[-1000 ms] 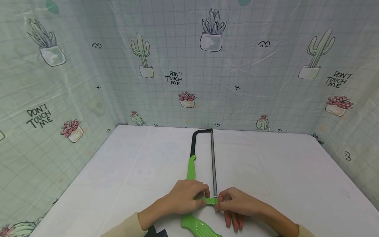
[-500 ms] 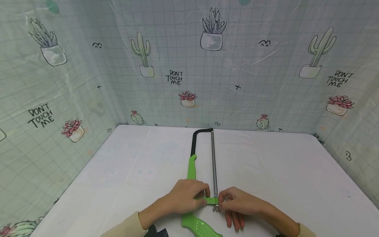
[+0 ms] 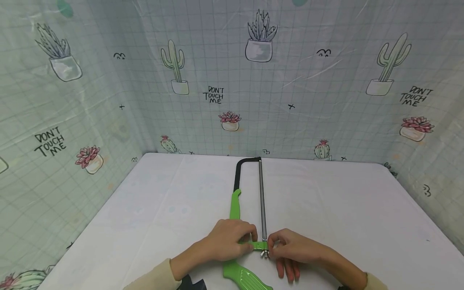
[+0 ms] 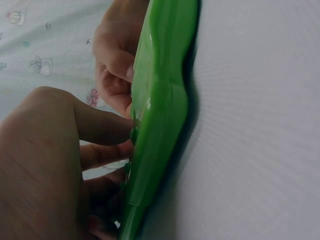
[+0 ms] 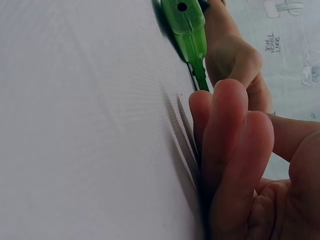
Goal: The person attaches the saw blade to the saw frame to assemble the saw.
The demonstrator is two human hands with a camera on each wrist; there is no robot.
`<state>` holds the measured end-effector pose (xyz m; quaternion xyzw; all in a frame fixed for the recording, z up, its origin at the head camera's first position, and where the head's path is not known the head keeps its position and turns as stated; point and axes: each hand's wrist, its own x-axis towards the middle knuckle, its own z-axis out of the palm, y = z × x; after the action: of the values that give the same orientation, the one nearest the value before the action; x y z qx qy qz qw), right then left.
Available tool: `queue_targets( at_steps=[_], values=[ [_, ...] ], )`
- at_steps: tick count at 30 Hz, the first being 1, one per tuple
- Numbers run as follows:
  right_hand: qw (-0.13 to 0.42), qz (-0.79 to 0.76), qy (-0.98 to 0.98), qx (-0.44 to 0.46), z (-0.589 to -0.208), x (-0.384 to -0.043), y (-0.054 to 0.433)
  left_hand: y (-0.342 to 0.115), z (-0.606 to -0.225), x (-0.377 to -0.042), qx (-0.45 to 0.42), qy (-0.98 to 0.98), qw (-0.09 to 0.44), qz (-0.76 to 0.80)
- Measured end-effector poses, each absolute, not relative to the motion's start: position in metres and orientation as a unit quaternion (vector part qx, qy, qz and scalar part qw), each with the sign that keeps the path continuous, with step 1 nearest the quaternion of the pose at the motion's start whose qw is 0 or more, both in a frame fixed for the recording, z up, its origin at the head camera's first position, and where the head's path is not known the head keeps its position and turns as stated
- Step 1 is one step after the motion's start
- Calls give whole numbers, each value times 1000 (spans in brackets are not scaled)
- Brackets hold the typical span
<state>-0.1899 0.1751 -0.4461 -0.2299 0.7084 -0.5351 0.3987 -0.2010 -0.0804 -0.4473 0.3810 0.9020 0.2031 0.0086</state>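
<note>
A hacksaw (image 3: 235, 207) with a green handle (image 3: 246, 279) and a black front bow lies on the white table, its grey blade (image 3: 262, 201) on the right side. My left hand (image 3: 228, 241) lies over the frame, thumb and fingers gripping the short green arm (image 3: 259, 245) that runs to the blade's near end. At that end sits a small metal wing nut (image 3: 264, 254). The curled thumb and forefinger of my right hand (image 3: 299, 247) pinch at its right side; the other fingers hang below. In the right wrist view those loose fingers (image 5: 232, 145) hide the fingertip contact.
Dark pieces (image 3: 192, 284) show at the bottom edge beside the left sleeve (image 3: 154, 276). A curtain (image 3: 232, 72) printed with potted plants surrounds the white table (image 3: 344, 201) at the back and sides.
The wing nut, hidden by my right fingertips a second ago, now shows beside them and its wings have turned slightly. My left hand and the hacksaw stay in place.
</note>
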Motion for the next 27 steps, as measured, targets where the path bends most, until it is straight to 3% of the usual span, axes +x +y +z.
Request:
queue_targets(
  at_steps=[27],
  values=[
    [411, -542, 691, -246, -447, -192, 179, -80, -450, -203, 380, 902, 9, 205]
  ],
)
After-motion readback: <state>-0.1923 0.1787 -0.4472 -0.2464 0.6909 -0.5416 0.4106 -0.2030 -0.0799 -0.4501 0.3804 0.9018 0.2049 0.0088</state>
